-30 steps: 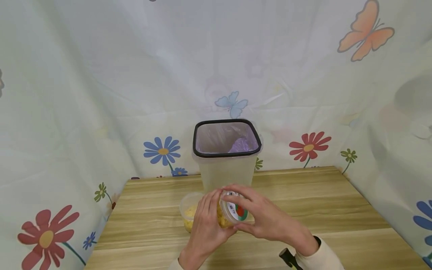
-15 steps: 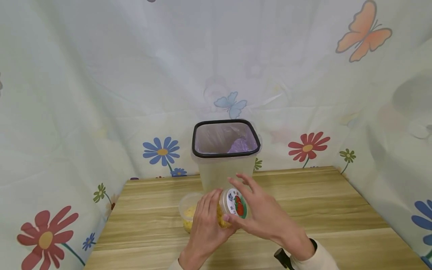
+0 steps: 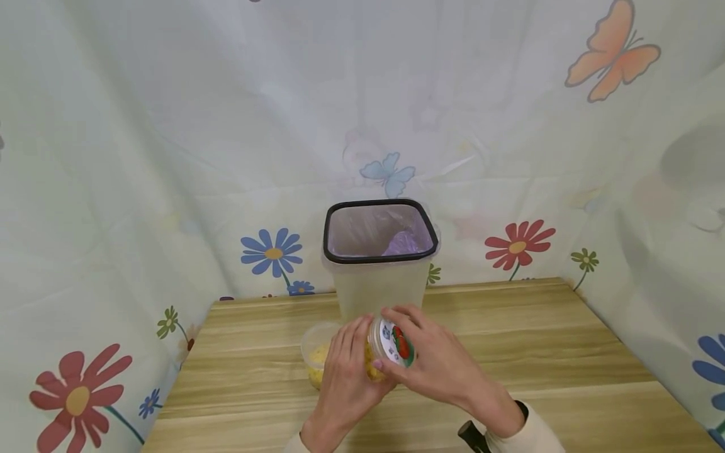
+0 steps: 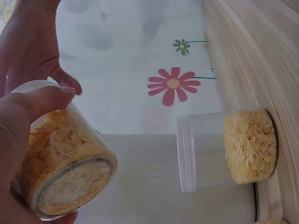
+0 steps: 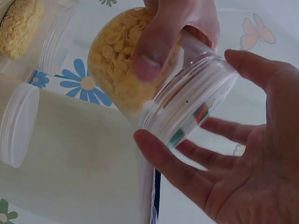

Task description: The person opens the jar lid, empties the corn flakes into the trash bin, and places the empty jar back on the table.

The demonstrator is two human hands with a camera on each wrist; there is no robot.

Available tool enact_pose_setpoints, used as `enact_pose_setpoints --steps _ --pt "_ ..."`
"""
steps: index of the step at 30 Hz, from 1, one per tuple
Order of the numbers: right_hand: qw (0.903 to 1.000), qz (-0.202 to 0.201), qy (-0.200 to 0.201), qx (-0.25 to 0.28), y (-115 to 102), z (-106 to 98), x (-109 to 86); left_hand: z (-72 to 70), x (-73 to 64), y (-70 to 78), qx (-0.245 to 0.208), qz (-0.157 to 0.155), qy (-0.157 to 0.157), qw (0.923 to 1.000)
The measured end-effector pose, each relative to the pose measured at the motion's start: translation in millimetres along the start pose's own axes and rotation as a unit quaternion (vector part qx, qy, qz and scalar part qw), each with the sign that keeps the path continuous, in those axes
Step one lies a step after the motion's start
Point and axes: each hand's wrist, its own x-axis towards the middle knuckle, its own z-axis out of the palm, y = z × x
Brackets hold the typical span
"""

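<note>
My left hand [image 3: 345, 374] grips a clear plastic jar [image 4: 65, 151] of yellow flakes, tilted above the table, with its lid end toward the right. On the jar is a clear-sided lid [image 3: 396, 343] whose label shows a red and green picture. My right hand [image 3: 438, 362] holds this lid by its edge, thumb on one side and fingertips on the other, as the right wrist view shows. Left of my left hand, a second clear jar [image 3: 318, 355] stands on the table, partly filled with flakes; my left hand partly covers it in the head view.
Behind my hands stands a whitish bin [image 3: 381, 286] with a black rim and a purple plastic bag inside. The wood-grain table [image 3: 544, 352] ends at a patterned curtain [image 3: 226, 151]. A round white lid or rim [image 5: 19, 125] shows at the left of the right wrist view.
My right fingers lifted off the lid and spread half a second ago, and have now closed on its edge again. The lid's label has turned since a second ago; my left hand keeps its place.
</note>
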Motion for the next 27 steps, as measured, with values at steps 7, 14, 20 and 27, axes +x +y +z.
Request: enact_pose_setpoints --steps 7,14,20,27 --pt "0.9964 -0.074 -0.01 0.04 9 -7 -1.0 -1.6 0.7 -1.3 -0.029 -0.009 -0.004 0.9995" --pt "0.9933 -0.108 0.023 0.034 15 -13 -3.9 -4.0 0.6 -1.5 -0.031 -0.034 -0.012 0.9989" --pt "0.9956 -0.088 0.03 0.009 28 -19 -9.2 -5.8 -0.9 -5.0 -0.028 -0.057 -0.019 0.9978" --pt "0.9981 -0.054 0.024 -0.016 51 -16 -17.2 -6.6 -2.2 -9.6 -0.026 -0.067 -0.021 0.9972"
